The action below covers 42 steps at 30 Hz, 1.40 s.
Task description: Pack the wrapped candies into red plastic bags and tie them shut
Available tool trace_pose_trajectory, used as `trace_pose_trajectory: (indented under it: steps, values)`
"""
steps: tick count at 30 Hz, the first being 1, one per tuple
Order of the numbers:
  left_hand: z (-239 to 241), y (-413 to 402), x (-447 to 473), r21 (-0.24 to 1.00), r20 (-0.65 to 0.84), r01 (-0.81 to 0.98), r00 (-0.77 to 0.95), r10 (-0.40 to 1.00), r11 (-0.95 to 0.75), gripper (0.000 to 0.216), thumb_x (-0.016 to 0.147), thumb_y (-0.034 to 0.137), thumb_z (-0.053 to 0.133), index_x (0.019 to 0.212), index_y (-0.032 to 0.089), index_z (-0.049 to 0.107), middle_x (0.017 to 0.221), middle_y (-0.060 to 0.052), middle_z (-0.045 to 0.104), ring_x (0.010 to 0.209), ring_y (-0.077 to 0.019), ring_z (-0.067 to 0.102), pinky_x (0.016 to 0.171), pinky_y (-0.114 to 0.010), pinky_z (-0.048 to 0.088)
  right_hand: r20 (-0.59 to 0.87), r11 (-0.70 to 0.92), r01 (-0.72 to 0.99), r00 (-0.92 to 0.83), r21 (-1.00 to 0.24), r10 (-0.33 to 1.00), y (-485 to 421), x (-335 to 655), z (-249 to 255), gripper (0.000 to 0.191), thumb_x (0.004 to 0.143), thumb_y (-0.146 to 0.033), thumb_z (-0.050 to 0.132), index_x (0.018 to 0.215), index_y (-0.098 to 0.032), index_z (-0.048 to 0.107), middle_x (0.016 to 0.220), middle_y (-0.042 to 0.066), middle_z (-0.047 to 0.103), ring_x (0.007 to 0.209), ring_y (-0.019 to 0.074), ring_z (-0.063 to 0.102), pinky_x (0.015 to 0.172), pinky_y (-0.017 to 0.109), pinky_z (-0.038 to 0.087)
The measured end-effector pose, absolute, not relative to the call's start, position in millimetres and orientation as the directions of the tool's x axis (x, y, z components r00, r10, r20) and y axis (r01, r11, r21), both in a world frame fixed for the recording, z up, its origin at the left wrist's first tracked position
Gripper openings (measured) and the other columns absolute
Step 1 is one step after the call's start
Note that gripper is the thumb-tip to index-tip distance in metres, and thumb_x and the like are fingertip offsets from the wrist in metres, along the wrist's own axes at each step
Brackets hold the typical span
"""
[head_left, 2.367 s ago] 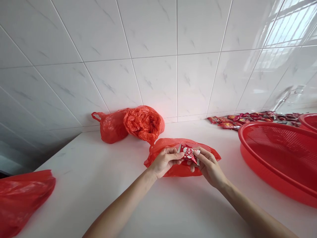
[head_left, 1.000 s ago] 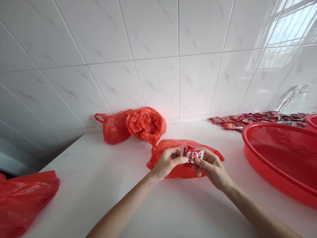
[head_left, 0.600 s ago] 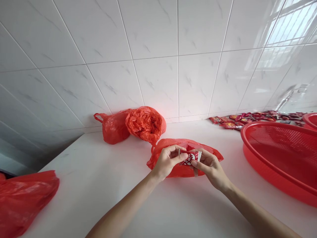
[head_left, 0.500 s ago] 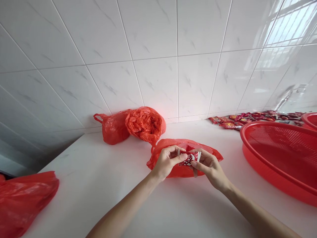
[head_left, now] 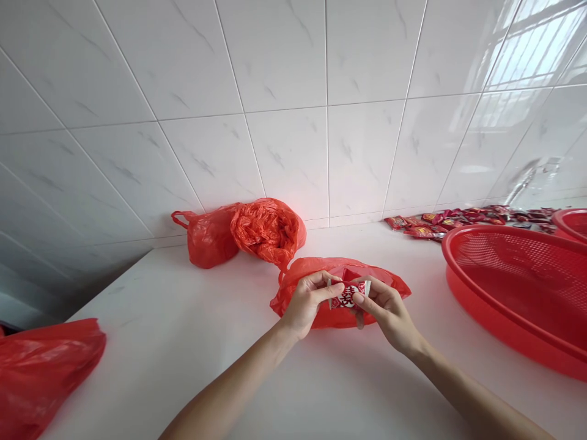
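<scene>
Between my two hands is a small red and white wrapped candy packet [head_left: 347, 296] with a dark character printed on a white round patch. My left hand [head_left: 308, 304] pinches its left end between thumb and fingers. At the other end, my right hand [head_left: 386, 310] grips it, the thumb on its front face. Directly behind and below both hands lies a red plastic bag [head_left: 316, 267], spread on the white counter [head_left: 220, 330]. Something red shows just above the packet; I cannot make out whether it is held or lies in the bag.
Two bunched red plastic bags [head_left: 268, 231] sit against the tiled wall. Another red bag [head_left: 50, 373] lies at the left edge. On the right stands a large red mesh basket [head_left: 513, 293], with a second red basket [head_left: 573, 221] behind it. Several wrapped packets [head_left: 458, 219] lie along the wall.
The packet has tilted slightly, so its printed face shows more fully. Both hands keep hold of it in nearly the same place. The view has shifted very slightly.
</scene>
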<state>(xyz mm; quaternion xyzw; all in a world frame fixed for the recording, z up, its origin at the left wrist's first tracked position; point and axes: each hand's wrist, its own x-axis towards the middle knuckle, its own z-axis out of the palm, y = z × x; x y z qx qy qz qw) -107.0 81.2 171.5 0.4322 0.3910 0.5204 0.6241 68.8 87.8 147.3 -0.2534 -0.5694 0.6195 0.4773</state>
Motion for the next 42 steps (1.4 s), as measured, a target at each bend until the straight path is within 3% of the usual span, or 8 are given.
trace_pose_trajectory:
  steps: [9, 19, 24, 28, 32, 36, 39, 42]
  values:
    - [170.7, 79.3, -101.6, 0.909, -0.102, -0.387, 0.151, 0.983, 0.153, 0.033, 0.064, 0.038, 0.087, 0.063, 0.015, 0.063, 0.064, 0.003, 0.055, 0.066, -0.0097, 0.046, 0.068, -0.025, 0.038, 0.264, 0.152, -0.295, -0.389, -0.943, 0.882, 86.4, 67.1, 141.5, 0.026, 0.087, -0.046, 0.072, 0.091, -0.021, 0.064, 0.072, -0.002, 0.059, 0.058, 0.0114, 0.055, 0.05, 0.023, 0.052]
    - [170.8, 83.3, -109.0, 0.995, -0.066, -0.066, 0.082, 0.994, 0.071, 0.02, 0.076, 0.038, 0.074, 0.076, 0.018, 0.07, 0.074, 0.0, 0.065, 0.073, -0.0138, 0.057, 0.073, -0.027, 0.045, 0.209, 0.142, -0.201, -0.363, -0.969, 0.908, 91.5, 67.6, 141.2, 0.033, 0.089, -0.052, 0.067, 0.087, -0.019, 0.066, 0.079, 0.001, 0.064, 0.068, 0.0138, 0.062, 0.068, 0.028, 0.057]
    - [175.4, 93.4, -122.4, 0.989, -0.04, 0.141, -0.047, 0.998, 0.046, 0.018, 0.079, 0.021, 0.07, 0.097, 0.019, 0.071, 0.11, -0.006, 0.073, 0.109, -0.021, 0.065, 0.093, -0.03, 0.051, 0.1, 0.101, -0.017, -0.371, -0.995, 0.923, 100.6, 69.7, 131.2, 0.039, 0.084, -0.057, 0.068, 0.099, -0.021, 0.065, 0.102, 0.008, 0.073, 0.101, 0.0259, 0.069, 0.091, 0.04, 0.057]
    - [176.4, 96.7, -131.9, 0.953, -0.029, 0.301, -0.039, 0.999, 0.04, 0.019, 0.084, 0.021, 0.065, 0.102, 0.017, 0.068, 0.118, -0.01, 0.072, 0.112, -0.0222, 0.067, 0.096, -0.031, 0.053, 0.134, 0.207, 0.177, -0.353, -0.962, 0.926, 107.0, 73.3, 122.7, 0.041, 0.084, -0.045, 0.067, 0.117, -0.021, 0.062, 0.127, 0.014, 0.068, 0.122, 0.0307, 0.063, 0.102, 0.045, 0.052]
    - [185.2, 90.4, -139.3, 0.833, 0.021, 0.55, 0.064, 0.998, -0.053, 0.029, 0.088, 0.024, 0.058, 0.115, 0.018, 0.067, 0.12, -0.009, 0.073, 0.11, -0.0234, 0.069, 0.095, -0.032, 0.053, 0.225, 0.42, 0.441, -0.428, -0.793, 0.875, 108.5, 83.5, 133.2, 0.023, 0.091, -0.027, 0.052, 0.108, -0.023, 0.067, 0.113, 0.009, 0.074, 0.105, 0.0272, 0.07, 0.088, 0.041, 0.056]
    - [200.8, 77.8, -146.0, 0.616, -0.054, 0.774, 0.226, 0.973, -0.146, 0.037, 0.091, 0.031, 0.054, 0.125, 0.022, 0.065, 0.128, -0.006, 0.07, 0.12, -0.026, 0.064, 0.099, -0.035, 0.05, 0.189, 0.578, 0.607, -0.583, -0.545, 0.79, 106.4, 101.8, 161.0, 0.021, 0.093, -0.024, 0.05, 0.1, -0.025, 0.07, 0.094, 0.005, 0.076, 0.082, 0.0228, 0.071, 0.07, 0.033, 0.054]
    - [211.2, 67.7, -145.6, 0.459, -0.102, 0.874, 0.233, 0.967, -0.162, 0.031, 0.094, 0.032, 0.047, 0.116, 0.023, 0.067, 0.115, -0.006, 0.074, 0.111, -0.0266, 0.067, 0.088, -0.035, 0.052, 0.124, 0.599, 0.659, -0.619, -0.455, 0.776, 103.7, 116.8, 179.8, 0.019, 0.094, -0.026, 0.052, 0.096, -0.026, 0.071, 0.082, 0.003, 0.073, 0.069, 0.0199, 0.067, 0.061, 0.029, 0.05]
    - [219.5, 59.7, -140.8, 0.319, -0.072, 0.935, 0.186, 0.98, -0.155, 0.028, 0.098, 0.03, 0.04, 0.102, 0.021, 0.067, 0.1, -0.007, 0.073, 0.095, -0.0255, 0.069, 0.078, -0.034, 0.051, 0.118, 0.554, 0.756, -0.551, -0.349, 0.826, 101.4, 130.2, 191.4, 0.022, 0.09, -0.029, 0.058, 0.107, -0.027, 0.073, 0.084, 0.005, 0.071, 0.07, 0.0208, 0.065, 0.062, 0.029, 0.05]
